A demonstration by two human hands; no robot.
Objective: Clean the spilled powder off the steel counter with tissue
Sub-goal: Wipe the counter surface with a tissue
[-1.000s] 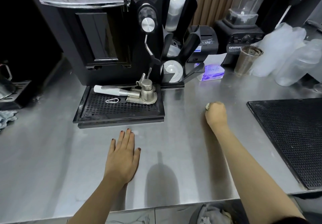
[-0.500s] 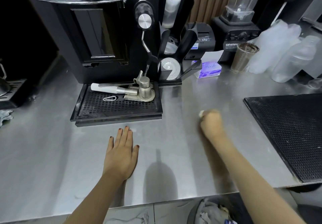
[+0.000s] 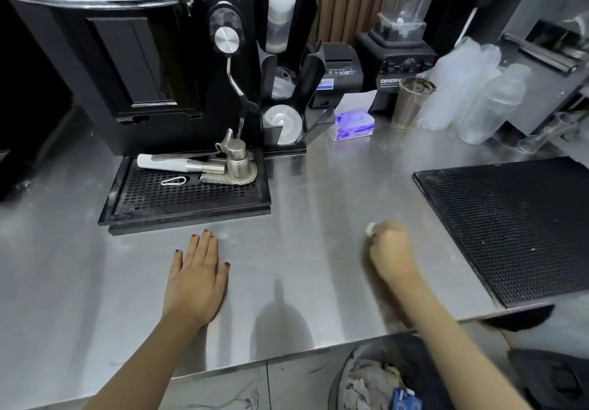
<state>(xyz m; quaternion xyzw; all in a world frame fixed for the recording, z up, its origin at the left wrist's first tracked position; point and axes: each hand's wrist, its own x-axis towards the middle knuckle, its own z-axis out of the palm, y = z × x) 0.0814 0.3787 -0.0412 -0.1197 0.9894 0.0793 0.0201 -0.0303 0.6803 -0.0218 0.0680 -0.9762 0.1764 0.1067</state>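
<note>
- Right grip (image 3: 390,250) is curled into a fist and pinches a tissue (image 3: 370,228) wad. Only a white bit shows at the fist's far-left side.
- Fist is low on the counter (image 3: 302,186), between left grip (image 3: 197,279) and mat (image 3: 510,228).
- Left grip lies flat, palm down, fingers straight, holding nothing.
- Powder is hard to see. A faint pale smear (image 3: 229,234) just past the left fingertips may be it.
- That smear lies left of the tissue, so the next wipe likely goes leftward. The right grip has the wad.

White letters beginning "ORIMA" stand on the black blender base (image 3: 396,62) at one o'clock on the counter (image 3: 318,218); the rest is hidden behind a ribbed steel cup (image 3: 411,105). The script on the purple tissue box (image 3: 353,123) and the receipt printer (image 3: 339,68) label are too blurred to read.
</note>
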